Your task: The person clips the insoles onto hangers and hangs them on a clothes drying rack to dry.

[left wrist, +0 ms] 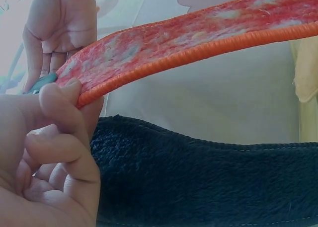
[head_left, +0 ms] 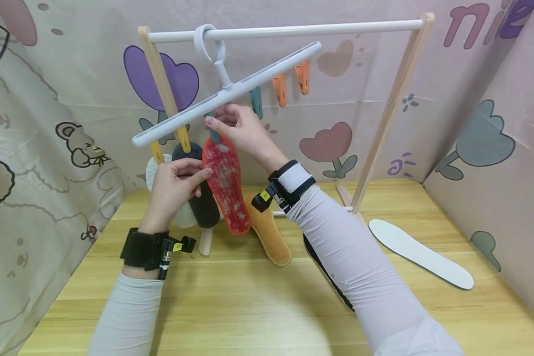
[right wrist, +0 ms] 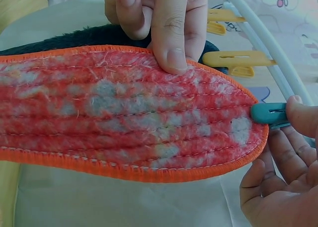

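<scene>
A red fuzzy insole (head_left: 227, 185) with an orange edge hangs from the tilted white hanger (head_left: 267, 71). My left hand (head_left: 172, 190) pinches its side edge near the top between thumb and fingers. At its upper end, my right hand (head_left: 242, 129) grips a teal clothespin (right wrist: 271, 113), thumb on one side and fingers behind; the clip's tip overlaps the insole's end. Left of it hang a dark insole (head_left: 203, 205) and a white insole (head_left: 186, 216), under yellow clothespins (head_left: 183, 139). Fingers partly cover both insoles in the head view.
The hanger hooks over the white bar of a wooden rack (head_left: 384, 111). Another teal clip (head_left: 256, 102) and two orange clips (head_left: 279, 90) hang to the right. A tan insole (head_left: 269, 235) rests behind the red one; a white insole (head_left: 420, 253) lies at right. My right sleeve partly hides a black-edged item (head_left: 327, 272).
</scene>
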A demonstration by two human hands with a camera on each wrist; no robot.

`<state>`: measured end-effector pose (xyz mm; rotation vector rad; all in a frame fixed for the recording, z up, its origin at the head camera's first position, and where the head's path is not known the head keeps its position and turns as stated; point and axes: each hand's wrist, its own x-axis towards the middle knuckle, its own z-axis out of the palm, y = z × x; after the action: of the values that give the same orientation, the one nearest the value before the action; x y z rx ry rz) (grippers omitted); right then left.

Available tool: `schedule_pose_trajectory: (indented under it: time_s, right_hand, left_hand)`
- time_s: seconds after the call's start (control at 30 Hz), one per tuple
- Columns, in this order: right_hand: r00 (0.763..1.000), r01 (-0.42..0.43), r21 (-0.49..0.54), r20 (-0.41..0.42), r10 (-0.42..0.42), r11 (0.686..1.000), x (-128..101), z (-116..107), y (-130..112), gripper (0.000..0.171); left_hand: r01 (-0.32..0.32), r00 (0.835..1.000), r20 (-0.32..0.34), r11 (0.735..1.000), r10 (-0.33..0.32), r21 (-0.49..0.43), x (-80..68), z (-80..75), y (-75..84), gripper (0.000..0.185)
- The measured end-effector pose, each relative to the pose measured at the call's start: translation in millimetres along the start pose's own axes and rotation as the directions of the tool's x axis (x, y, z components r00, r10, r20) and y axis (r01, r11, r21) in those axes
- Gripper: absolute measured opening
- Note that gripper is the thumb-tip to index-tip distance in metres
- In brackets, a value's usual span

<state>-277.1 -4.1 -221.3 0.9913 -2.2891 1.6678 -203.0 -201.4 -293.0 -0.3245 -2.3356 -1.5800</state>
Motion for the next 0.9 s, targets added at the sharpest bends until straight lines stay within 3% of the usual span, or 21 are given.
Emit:
schedule_pose_trajectory:
  time_s: [0.9]
  right_hand:
    - [0.999, -0.041, 0.050, 0.011, 0.040, 0.998, -2.1, -2.0, 3.6, 0.034]
  left_hand:
    - [0.003, 1.000, -0.007, 1.000, -0.003, -0.030, 1.7, 1.8, 0.9, 0.027]
